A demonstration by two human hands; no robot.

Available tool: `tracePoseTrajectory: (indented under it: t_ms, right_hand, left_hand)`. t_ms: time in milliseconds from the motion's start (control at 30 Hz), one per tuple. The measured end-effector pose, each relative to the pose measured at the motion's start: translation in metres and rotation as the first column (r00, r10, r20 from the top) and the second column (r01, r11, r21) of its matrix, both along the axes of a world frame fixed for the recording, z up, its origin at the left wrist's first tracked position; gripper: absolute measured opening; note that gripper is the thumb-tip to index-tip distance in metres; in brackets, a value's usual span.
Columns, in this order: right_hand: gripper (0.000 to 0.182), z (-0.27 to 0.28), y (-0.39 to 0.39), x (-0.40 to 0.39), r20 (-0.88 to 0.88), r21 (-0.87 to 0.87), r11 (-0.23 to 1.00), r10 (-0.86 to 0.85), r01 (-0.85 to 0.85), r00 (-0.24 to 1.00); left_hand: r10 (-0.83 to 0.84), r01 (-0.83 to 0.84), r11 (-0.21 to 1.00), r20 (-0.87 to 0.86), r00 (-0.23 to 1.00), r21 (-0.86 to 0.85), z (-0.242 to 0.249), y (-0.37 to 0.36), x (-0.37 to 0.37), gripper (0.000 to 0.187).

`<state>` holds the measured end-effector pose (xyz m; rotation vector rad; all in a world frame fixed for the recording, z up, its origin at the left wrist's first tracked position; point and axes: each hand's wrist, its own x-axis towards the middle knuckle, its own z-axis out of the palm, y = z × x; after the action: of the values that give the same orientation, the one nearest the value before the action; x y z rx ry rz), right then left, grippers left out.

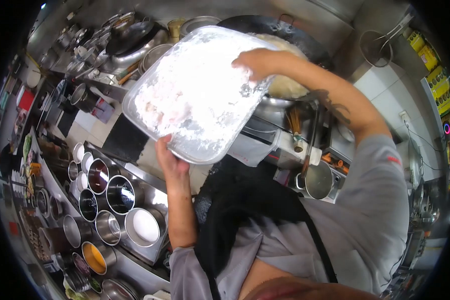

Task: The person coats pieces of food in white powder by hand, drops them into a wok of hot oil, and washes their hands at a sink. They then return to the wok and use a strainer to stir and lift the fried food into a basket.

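Observation:
A clear rectangular tray (205,159), tilted, holds a thick layer of white powder (200,85) with pinkish lumps in it toward the left. My left hand (171,159) grips the tray's near edge, thumb over the rim. Over the tray's right side reaches my right hand (259,62), its fingertips in or against the powder; glare hides whether they hold anything. Just behind that hand, a wok (305,42) contains something pale yellow (286,86), partly covered by my forearm.
Several round metal containers (121,194) stand at the lower left, one with white contents, another with orange. A brush (296,131) and a pot (318,180) are right of centre. A strainer (376,49) hangs at the upper right. Bowls and pans (130,45) crowd the upper left.

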<state>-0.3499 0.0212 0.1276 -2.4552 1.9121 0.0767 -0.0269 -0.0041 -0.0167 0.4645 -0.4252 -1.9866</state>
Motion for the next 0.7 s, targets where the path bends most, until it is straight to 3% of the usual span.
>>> tracePoseTrajectory:
  t_ms: [67,133,233,333,367,500,600,633,700]
  right_hand:
    - [0.046,-0.005,0.004,0.013,-0.124,0.078,0.993,-0.073,0.083,0.99]
    - [0.047,-0.02,-0.004,0.01,-0.121,0.036,0.998,-0.04,0.044,0.992]
    - [0.042,-0.019,-0.006,0.003,-0.01,-0.086,0.996,-0.01,0.009,1.0]
    - [0.04,0.007,-0.01,-0.012,0.206,-0.215,0.972,-0.045,0.09,0.977]
    - [0.038,0.013,-0.013,-0.023,0.309,-0.194,0.98,0.011,0.051,0.951]
    - [0.038,0.004,-0.023,-0.036,0.218,-0.098,0.995,0.014,0.008,0.976]
    - [0.042,-0.009,-0.038,-0.047,0.255,0.118,0.991,-0.093,0.065,0.962]
    - [0.052,0.019,-0.016,-0.019,0.226,0.304,0.933,-0.266,0.192,0.937]
    - [0.06,-0.004,-0.014,-0.017,0.123,0.164,0.977,-0.159,0.138,0.98]
  left_hand:
    - [-0.012,0.012,1.0,-0.003,1.0,-0.012,0.011,0.006,0.0,0.055]
    - [-0.034,0.035,0.997,0.015,0.999,-0.074,0.012,0.008,0.002,0.059]
    - [-0.021,0.023,0.999,0.053,0.998,-0.038,0.014,0.01,0.003,0.059]
    - [-0.016,0.017,1.0,0.055,0.998,-0.006,0.02,0.011,-0.001,0.059]
    - [-0.018,0.019,1.0,0.051,0.999,-0.01,0.02,0.01,-0.003,0.059]
    - [0.005,-0.005,1.0,0.055,0.998,-0.003,0.008,0.003,-0.003,0.057]
    - [0.02,-0.02,1.0,0.043,0.999,-0.004,0.002,-0.002,-0.002,0.054]
    - [0.019,-0.019,1.0,0.041,0.999,-0.016,0.004,-0.001,-0.004,0.054]
    - [0.012,-0.011,1.0,0.036,0.999,-0.028,0.007,0.002,-0.006,0.054]
